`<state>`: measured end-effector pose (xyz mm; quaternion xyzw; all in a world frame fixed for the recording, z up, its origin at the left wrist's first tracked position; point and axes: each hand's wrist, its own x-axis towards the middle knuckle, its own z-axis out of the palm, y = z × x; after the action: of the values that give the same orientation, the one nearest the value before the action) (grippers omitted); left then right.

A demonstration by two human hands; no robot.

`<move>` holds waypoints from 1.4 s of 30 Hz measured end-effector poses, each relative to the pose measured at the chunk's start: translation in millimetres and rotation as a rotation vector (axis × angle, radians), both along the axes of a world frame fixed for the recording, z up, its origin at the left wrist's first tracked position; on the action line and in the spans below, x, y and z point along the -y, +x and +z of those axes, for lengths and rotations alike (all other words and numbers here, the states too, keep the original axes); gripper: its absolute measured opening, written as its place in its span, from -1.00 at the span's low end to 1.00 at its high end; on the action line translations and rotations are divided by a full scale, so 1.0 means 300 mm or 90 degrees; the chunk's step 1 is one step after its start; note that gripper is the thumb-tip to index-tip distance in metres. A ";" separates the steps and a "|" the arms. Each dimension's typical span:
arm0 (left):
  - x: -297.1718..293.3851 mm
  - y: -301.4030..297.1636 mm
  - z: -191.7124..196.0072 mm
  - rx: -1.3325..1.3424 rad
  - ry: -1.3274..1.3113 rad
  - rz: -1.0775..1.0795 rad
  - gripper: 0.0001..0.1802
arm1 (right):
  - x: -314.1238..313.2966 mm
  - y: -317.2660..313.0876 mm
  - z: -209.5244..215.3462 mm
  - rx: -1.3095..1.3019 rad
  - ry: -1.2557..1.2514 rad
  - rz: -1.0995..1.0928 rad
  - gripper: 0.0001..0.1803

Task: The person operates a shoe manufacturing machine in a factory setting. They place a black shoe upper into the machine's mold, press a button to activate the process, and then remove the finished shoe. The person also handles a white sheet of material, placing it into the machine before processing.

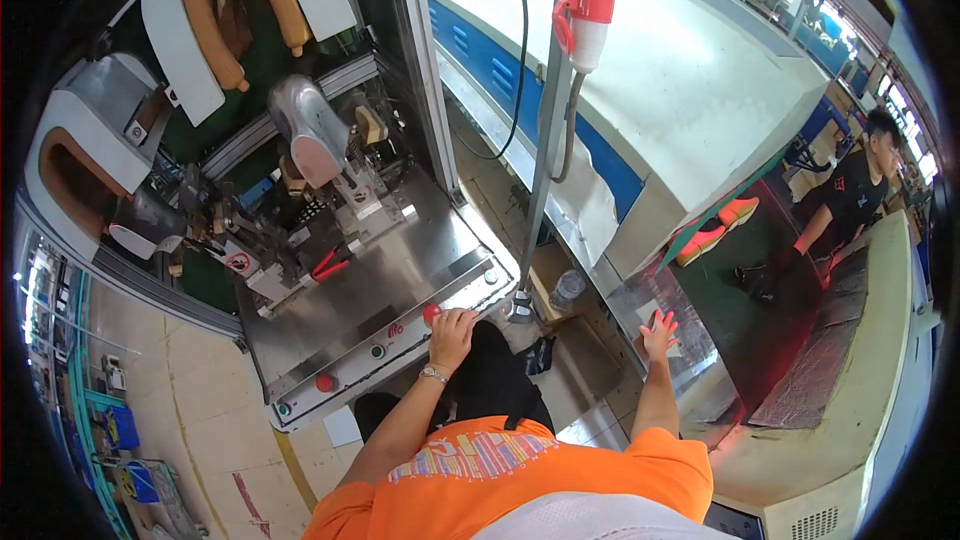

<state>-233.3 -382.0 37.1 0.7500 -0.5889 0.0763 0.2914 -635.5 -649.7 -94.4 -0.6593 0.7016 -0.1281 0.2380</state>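
Observation:
My left hand (452, 332) rests on the front panel of a steel machine table (395, 275), its fingers right beside a round red button (430, 313); a watch sits on that wrist. It holds nothing. My right hand (658, 333) is stretched out to the right with its fingers spread, hovering over the near end of a dark conveyor belt (745, 315). A metal shoe last (312, 130) stands upright on the machine behind the panel. An orange shoe (718, 228) lies further along the belt.
A second red button (325, 381) and a green one (377, 350) sit on the panel. A grey pole (540, 150) rises between machine and a large white oven housing (690, 80). Another person (850, 200) in black works at the belt's far side. Padded presses (235, 10) hang upper left.

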 end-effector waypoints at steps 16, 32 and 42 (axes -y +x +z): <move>-0.004 0.005 0.011 0.000 0.017 -0.013 -0.77 | 0.001 0.019 0.048 -0.054 0.034 0.006 -0.10; 0.005 0.003 -0.021 0.061 0.061 0.002 -0.72 | 0.045 -0.027 -0.099 -0.093 -0.046 0.037 -0.19; 0.023 0.005 -0.029 0.054 0.075 0.003 -0.78 | 0.012 -0.003 -0.063 -0.030 -0.017 -0.004 -0.19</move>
<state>-231.9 -388.9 28.5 0.7632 -0.6025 0.0738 0.2216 -636.4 -653.4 -113.3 -0.6629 0.7074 -0.1227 0.2122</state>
